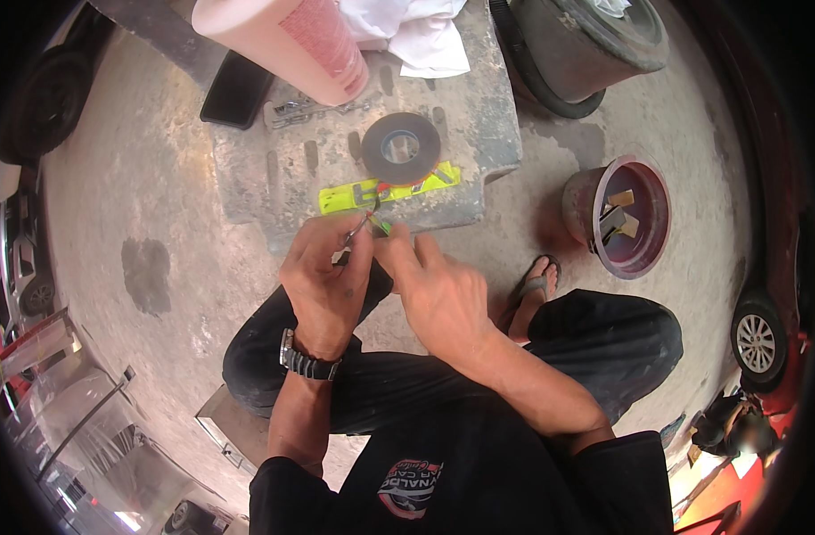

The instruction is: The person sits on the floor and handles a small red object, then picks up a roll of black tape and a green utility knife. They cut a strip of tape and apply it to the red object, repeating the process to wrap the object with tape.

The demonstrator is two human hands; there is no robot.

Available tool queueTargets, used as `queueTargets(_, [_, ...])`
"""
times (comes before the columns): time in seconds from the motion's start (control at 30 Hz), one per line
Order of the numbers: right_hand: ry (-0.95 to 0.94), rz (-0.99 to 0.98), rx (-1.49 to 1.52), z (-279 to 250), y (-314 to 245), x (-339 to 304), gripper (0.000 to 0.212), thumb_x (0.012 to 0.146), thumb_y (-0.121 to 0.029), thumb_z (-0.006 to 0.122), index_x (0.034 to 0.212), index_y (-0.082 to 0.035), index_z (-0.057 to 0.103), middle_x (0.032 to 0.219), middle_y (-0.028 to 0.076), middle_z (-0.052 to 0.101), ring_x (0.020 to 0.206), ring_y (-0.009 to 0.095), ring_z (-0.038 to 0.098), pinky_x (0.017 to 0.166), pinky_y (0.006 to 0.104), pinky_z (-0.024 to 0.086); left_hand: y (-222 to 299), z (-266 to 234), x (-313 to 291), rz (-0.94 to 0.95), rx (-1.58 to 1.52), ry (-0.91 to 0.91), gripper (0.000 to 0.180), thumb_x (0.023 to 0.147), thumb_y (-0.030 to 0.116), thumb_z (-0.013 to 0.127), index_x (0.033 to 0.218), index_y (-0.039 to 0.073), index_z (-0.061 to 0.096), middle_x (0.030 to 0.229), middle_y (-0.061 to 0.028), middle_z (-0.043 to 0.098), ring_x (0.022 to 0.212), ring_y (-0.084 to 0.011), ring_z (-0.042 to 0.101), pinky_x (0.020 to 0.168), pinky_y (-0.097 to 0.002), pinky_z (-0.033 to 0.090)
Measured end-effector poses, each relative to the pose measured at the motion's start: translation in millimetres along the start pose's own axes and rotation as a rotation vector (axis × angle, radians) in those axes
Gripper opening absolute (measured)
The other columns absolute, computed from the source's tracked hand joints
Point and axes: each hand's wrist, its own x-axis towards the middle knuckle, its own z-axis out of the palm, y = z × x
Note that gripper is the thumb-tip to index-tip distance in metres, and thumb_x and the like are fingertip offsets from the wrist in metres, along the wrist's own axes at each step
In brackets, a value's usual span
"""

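Concrete floor [95, 232]: stained grey, spreading around your worn grey slotted worktop [474, 147].
Left grip [327, 263]: your thumb and fingers pinch together on one thin, dark, metal-looking piece [355, 234], apparently for fine control; its kind is too small to tell.
Right grip [447, 294]: your fingers curl beside one small bright-green piece [386, 228]; you cannot tell whether they clamp it.
Strip: one flat bright-yellow strip with dark marks [339, 198], just beyond your fingertips, probably for easy reach.
Tape: one round dark-grey tape roll [424, 152], flat, overlapping the strip, perhaps weighing it down.
Far side: one pinkish-white plastic container [282, 45], one black flat rectangular device [237, 89], seemingly set back for room.
Tub: one round maroon plastic tub [580, 209], at least three pieces inside.
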Motion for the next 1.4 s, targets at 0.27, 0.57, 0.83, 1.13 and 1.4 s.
queueTargets(0.27, [-0.042,0.091,0.169,-2.5,-0.5,1.8,0.035,0.090,-0.008,0.063,0.124,0.001,0.056,0.092,0.016,0.063,0.066,0.036,0.070,0.055,0.0453,0.056,-1.6,-1.2,0.4,0.011,-0.016,-0.007,0.019,0.082,-0.005,0.077,0.100,0.002,0.074,0.091,-0.0116,0.073,0.076,-0.0211,0.068,0.069,-0.0316,0.055])
queueTargets(0.57, [-0.058,0.131,0.264,-2.7,1.7,5.7,0.025,0.091,-0.009,0.065,0.113,-0.002,0.055,0.089,0.017,0.064,0.066,0.041,0.068,0.054,0.0502,0.055,-6.0,0.1,-0.5,0.018,-0.023,-0.003,0.021,0.083,-0.006,0.077,0.102,0.001,0.075,0.094,-0.0123,0.073,0.078,-0.0212,0.069,0.070,-0.0315,0.055])
queueTargets(0.83, [-0.036,0.127,0.228,3.4,-1.9,8.0,0.029,0.090,-0.008,0.063,0.118,-0.001,0.056,0.088,0.017,0.064,0.064,0.038,0.069,0.053,0.0466,0.055,-4.6,-1.4,1.1,0.022,0.003,-0.006,0.020,0.083,-0.006,0.077,0.101,0.001,0.075,0.094,-0.0124,0.074,0.078,-0.0215,0.070,0.070,-0.0315,0.056])
queueTargets(1.13, [0.019,0.013,0.057,1.1,-5.0,3.4,0.041,0.087,-0.007,0.061,0.126,0.004,0.055,0.088,0.015,0.062,0.060,0.029,0.069,0.050,0.0386,0.055,-3.2,-1.4,1.2,0.032,0.034,-0.013,0.022,0.082,-0.006,0.078,0.102,0.001,0.073,0.094,-0.0135,0.073,0.079,-0.0243,0.072,0.072,-0.0332,0.057])
queueTargets(1.4, [-0.020,0.036,0.024,0.6,-0.7,7.1,0.039,0.088,-0.008,0.061,0.125,0.005,0.056,0.086,0.015,0.061,0.058,0.029,0.069,0.049,0.0392,0.055,-3.6,-2.0,1.3,0.050,0.043,-0.035,0.023,0.081,-0.006,0.078,0.102,0.001,0.073,0.096,-0.0146,0.073,0.084,-0.0276,0.072,0.074,-0.0351,0.057])
